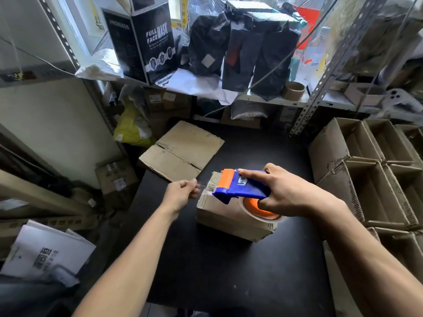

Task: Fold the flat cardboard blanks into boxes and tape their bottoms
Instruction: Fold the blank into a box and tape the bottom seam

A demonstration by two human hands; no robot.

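A folded box [231, 216] sits mid-worktop [229, 282], bottom flaps up. The right hand [290, 193] has its fingers wrapped round a blue and orange tape dispenser [240, 186] resting on the box. The left hand [183, 194], just beside the box's left edge, pinches the clear tape end [202, 185]. Farther back, a flat cardboard blank [182, 151] overhangs the worktop's far left corner. Open finished boxes [370, 165] stand stacked along the right edge.

Black table [206, 271] at centre. Behind it: perforated steel shelf [263, 100], window [75, 21] above giving daylight. Left of table: pale wall [45, 124]. Right of table: slotted steel upright [320, 92].
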